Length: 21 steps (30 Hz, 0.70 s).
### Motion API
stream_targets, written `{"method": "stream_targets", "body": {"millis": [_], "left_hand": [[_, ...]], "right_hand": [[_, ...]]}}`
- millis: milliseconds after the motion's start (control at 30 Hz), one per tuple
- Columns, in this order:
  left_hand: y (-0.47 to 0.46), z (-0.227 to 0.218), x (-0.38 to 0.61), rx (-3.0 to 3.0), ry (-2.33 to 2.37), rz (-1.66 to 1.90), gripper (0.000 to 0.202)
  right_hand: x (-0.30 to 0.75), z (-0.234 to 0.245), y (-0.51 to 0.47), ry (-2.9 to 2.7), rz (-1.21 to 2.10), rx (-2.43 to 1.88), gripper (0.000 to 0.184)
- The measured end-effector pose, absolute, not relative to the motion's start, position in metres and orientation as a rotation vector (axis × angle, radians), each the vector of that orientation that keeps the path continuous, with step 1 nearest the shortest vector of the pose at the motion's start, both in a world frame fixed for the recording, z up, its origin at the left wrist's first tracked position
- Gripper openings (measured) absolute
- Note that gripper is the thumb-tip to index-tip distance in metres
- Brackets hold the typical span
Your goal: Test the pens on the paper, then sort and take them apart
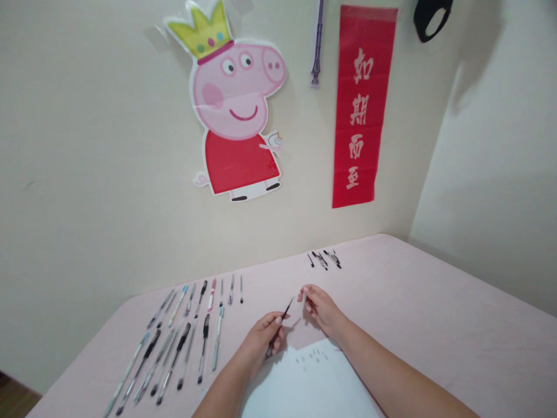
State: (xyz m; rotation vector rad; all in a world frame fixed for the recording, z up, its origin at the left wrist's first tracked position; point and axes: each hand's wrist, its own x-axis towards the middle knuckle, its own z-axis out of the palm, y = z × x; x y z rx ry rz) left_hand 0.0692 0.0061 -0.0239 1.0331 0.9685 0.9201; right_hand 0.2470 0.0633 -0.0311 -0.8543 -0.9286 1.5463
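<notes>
My left hand (pixel 264 338) is closed around a dark slim pen (pixel 286 308), its thin tip slanting up and to the right. Just across from that tip, my right hand (pixel 322 309) pinches a small pale, tube-like piece (pixel 303 303); whether it is a pen cap I cannot make out. The two held things are apart, with a narrow gap between them. Beneath both wrists lies a white sheet of paper (pixel 304 390) with several short pen marks near its far edge. Both hands hover just above the pink tabletop and the paper's far edge.
Several pens (pixel 174 363) lie in two rough rows on the left of the pink table (pixel 435 325). Several small black pen parts (pixel 321 260) lie near the back edge. On the wall hang a cartoon pig cutout (pixel 241 165) and a red banner (pixel 364 35).
</notes>
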Motion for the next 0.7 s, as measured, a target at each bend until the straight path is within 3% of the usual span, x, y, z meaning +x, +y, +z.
{"method": "stream_targets", "body": {"millis": [467, 700], "left_hand": [[0.003, -0.018, 0.072, 1.089, 1.002, 0.901, 0.045], [0.003, -0.019, 0.071, 1.047, 0.992, 0.912, 0.045]], "right_hand": [[0.241, -0.029, 0.055, -1.047, 1.609, -0.854, 0.033], [0.248, -0.031, 0.063, -1.129, 1.44, -0.979, 0.029]]}}
